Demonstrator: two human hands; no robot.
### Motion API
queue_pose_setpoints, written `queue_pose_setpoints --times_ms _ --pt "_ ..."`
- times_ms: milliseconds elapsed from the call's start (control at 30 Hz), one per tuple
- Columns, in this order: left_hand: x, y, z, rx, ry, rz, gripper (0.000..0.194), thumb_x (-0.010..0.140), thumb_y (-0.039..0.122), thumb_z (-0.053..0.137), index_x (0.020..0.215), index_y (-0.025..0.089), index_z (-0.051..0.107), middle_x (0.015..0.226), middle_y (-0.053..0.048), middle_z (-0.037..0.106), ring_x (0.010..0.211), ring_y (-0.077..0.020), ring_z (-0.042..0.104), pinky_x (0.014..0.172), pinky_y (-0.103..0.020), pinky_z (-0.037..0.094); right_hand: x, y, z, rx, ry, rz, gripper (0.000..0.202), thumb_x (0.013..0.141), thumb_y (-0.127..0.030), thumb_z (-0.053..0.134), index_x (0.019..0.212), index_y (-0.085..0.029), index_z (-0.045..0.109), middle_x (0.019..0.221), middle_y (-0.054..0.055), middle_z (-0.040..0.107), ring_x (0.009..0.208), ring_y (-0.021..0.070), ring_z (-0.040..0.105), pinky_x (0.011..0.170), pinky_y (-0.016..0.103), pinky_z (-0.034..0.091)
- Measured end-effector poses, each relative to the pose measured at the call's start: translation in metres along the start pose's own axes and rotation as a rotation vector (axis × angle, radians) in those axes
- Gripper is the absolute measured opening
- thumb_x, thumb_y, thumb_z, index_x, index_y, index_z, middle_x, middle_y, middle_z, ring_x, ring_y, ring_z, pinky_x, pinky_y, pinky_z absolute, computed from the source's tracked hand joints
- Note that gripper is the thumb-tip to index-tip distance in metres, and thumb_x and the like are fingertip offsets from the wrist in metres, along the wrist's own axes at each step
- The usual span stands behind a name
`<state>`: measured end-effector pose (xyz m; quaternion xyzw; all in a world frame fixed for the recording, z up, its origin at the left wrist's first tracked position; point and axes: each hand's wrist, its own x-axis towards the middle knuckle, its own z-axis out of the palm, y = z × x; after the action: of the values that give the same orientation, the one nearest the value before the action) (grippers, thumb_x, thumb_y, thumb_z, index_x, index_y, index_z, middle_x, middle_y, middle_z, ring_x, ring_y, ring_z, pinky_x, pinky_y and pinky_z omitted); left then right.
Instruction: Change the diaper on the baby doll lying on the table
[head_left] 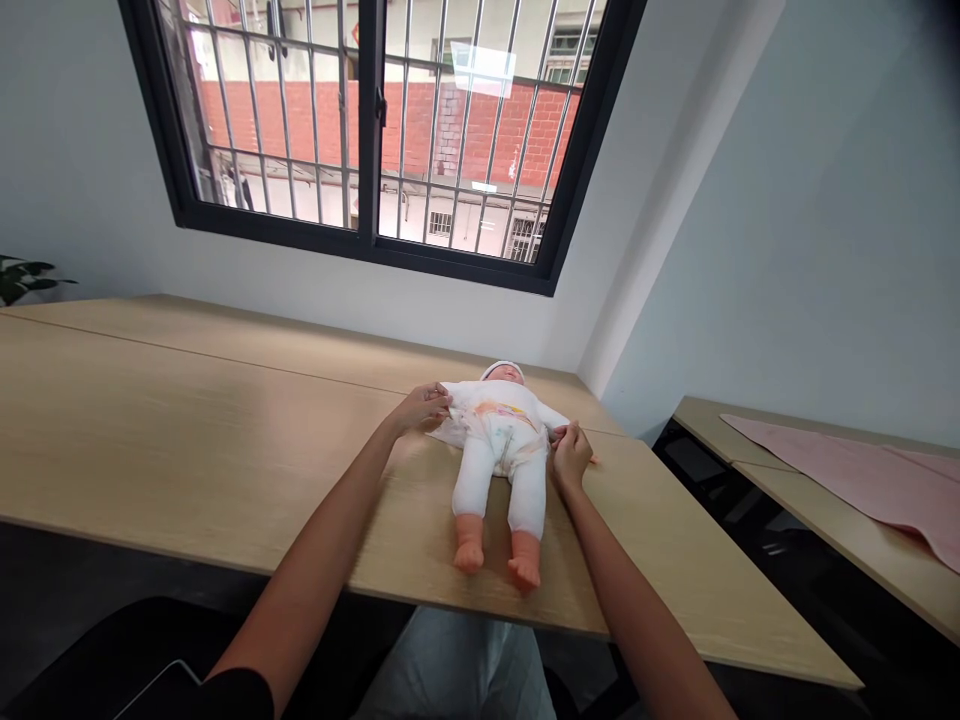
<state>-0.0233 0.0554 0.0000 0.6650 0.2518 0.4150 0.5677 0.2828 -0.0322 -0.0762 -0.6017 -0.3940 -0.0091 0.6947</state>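
Note:
A baby doll [504,425] lies on its back on the wooden table [225,430], its bare feet pointing towards me. It wears a white outfit and a white cap, with a diaper with a coloured print around its middle. My left hand [424,408] is closed at the end of the doll's sleeve on the left, beside some loose sheer white material. On the other side, the fingers of my right hand [572,455] are pinched at the opposite sleeve. A small orange tip shows just past that hand. My fingers partly hide what they grip.
A barred window [367,120] is set in the wall behind the table. To the right, across a dark gap, a second table [772,455] bears a pink cloth [862,475]. Plant leaves [30,278] show at the far left. The table's front edge runs close to my lap.

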Motion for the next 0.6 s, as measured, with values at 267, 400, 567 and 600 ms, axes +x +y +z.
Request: queue_pose_setpoints --times_ms 267,400,567,600 --pt "0.001 -0.001 0.002 0.016 0.128 -0.061 0.023 0.078 0.034 0.062 0.075 0.018 0.047 0.058 -0.002 0.062 0.060 -0.0174 0.067 0.057 -0.026 0.052 -0.001 -0.003 0.000 0.018 -0.006 0.019 0.052 0.095 -0.055 0.028 0.068 -0.020 0.055 0.050 -0.001 0.051 0.053 0.0180 0.052 0.070 0.032 0.040" --pt "-0.003 0.008 0.004 0.032 0.130 -0.045 0.022 0.077 0.034 0.060 0.071 0.018 0.047 0.059 0.000 0.058 0.060 -0.0166 0.067 0.058 -0.027 0.053 -0.002 -0.005 -0.001 0.030 -0.015 0.030 0.052 0.095 -0.056 0.028 0.068 -0.020 0.054 0.049 -0.002 0.050 0.049 0.0172 0.050 0.067 0.032 0.040" --pt "-0.004 0.022 0.020 0.084 0.037 0.040 0.026 0.073 0.038 0.065 0.072 0.017 0.050 0.073 -0.001 0.060 0.068 -0.0133 0.063 0.063 -0.026 0.051 -0.004 -0.013 -0.003 0.056 -0.035 0.047 0.053 0.093 -0.060 0.031 0.067 -0.020 0.055 0.052 0.000 0.053 0.048 0.0161 0.047 0.064 0.032 0.040" --pt "-0.003 0.024 0.025 0.104 0.018 0.063 0.026 0.072 0.039 0.066 0.073 0.017 0.051 0.075 -0.001 0.060 0.070 -0.0130 0.062 0.063 -0.025 0.051 -0.004 -0.016 -0.002 0.068 -0.050 0.049 0.053 0.092 -0.061 0.032 0.069 -0.019 0.056 0.054 0.001 0.054 0.049 0.0159 0.047 0.063 0.032 0.040"
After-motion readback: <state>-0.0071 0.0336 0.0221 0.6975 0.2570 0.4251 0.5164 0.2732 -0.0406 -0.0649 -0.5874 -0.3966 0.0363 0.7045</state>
